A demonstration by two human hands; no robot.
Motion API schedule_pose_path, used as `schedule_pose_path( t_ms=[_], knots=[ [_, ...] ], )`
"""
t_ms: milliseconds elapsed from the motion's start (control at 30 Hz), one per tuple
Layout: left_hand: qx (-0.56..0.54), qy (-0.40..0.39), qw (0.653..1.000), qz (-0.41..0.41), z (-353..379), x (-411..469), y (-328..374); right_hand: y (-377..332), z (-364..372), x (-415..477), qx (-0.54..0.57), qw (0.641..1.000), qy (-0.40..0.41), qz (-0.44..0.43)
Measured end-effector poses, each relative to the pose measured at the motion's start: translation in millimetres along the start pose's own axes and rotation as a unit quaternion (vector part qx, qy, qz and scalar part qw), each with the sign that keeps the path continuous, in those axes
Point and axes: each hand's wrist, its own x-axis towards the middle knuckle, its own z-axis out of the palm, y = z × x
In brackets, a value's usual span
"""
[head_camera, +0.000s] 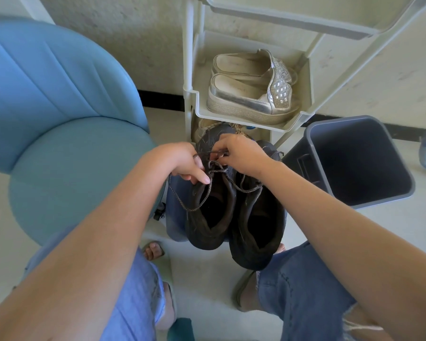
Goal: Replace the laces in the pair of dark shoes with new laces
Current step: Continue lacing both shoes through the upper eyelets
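Apparently left hand [183, 162] and right hand [242, 155] pinch the lace [215, 166] (knotted) atop the shoes [257, 233].

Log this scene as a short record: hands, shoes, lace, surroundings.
left hand: holds the lace at the top of the left-side shoe
right hand: fingers pinch the same lace above the eyelets
lace: dark, loosened, one loop hanging over that shoe's outer side
dark shoes: pair side by side, toes away from the person
rack: shelf holds silver platform shoes
right of the pair: grey bin, open top
left of the pair: blue chair
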Motion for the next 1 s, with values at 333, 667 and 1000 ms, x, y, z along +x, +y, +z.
schedule_pose_path(
  t_ms=[333, 667, 1000],
  knots=[
    [-0.014, 0.018, 1.000, 0.004, 0.4, -0.9, 0.2, -1.6, 0.8, 3.5, -0.072, 0.997, -0.026, -0.031],
    [0.001, 0.007, 1.000, -0.002, -1.2, -5.8, 5.1, 3.1, -0.5, 5.5, 0.129, 0.981, 0.003, 0.143],
    [-0.004, 0.014, 1.000, -0.005, -2.0, -4.8, 3.1, 9.4, -2.1, 5.6, 0.172, 0.983, 0.009, 0.057]
  ],
)
